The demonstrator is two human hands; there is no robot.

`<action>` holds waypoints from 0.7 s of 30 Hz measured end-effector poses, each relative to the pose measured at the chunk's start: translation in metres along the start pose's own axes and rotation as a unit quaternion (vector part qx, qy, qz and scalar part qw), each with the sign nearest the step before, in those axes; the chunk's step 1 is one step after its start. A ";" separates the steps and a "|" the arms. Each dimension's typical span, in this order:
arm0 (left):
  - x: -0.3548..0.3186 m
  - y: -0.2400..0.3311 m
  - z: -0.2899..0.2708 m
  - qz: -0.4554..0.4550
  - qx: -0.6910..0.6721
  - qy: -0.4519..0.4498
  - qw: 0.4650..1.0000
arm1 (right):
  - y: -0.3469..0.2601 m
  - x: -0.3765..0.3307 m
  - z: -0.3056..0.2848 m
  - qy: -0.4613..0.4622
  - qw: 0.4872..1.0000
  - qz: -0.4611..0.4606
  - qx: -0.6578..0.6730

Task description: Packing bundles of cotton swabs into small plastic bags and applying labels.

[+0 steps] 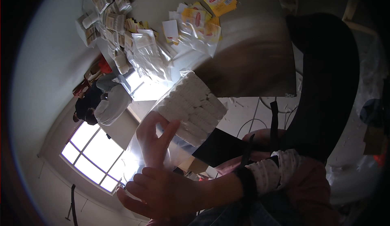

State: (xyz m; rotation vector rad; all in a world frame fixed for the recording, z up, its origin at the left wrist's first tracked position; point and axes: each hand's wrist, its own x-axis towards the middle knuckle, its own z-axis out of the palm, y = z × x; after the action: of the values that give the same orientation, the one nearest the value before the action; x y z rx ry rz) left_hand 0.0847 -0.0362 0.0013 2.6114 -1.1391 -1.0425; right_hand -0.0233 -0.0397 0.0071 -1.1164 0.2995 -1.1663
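Now the left hand [155,143] pinches a clear bag [189,104] full of white bits [203,118], just up and right of its fingers. Below them, the right hand [168,191] has bent fingers; I cannot tell if they hold anything. Far above the fingers, yellow cards [219,1] lie on the table [258,19].

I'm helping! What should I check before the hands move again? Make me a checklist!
1. Left hand has a grip on the clear plastic: ok, thumb and fingers are at the wrapped stack.
2. White stack packed without gaps: not ok, dark gaps show on its face.
3. Right hand holding something: cannot tell, its fingers curl but what they touch is unclear.
4. Plastic sealed: cannot tell, its edges are hard to see.
5. Yellow cards on the table: ok.
6. Cards neatly piled: not ok, they lie spread and overlapping.
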 end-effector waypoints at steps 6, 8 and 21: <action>-0.010 -0.034 0.026 0.047 -0.271 0.202 0.940 | -0.002 -0.001 0.004 -0.124 0.992 -0.019 0.017; 0.002 -0.052 0.046 0.056 -0.450 0.173 0.874 | 0.008 -0.003 0.014 -0.166 0.984 -0.016 -0.059; 0.024 -0.122 0.114 -0.008 -0.720 0.125 0.682 | 0.058 0.018 -0.076 -0.151 0.936 0.136 -0.287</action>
State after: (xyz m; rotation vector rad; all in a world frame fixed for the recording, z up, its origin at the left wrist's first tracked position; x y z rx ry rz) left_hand 0.0983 0.0527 -0.1415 1.3222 0.0119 -0.8837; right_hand -0.0356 -0.0982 -0.0701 -1.6814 0.5575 -0.6544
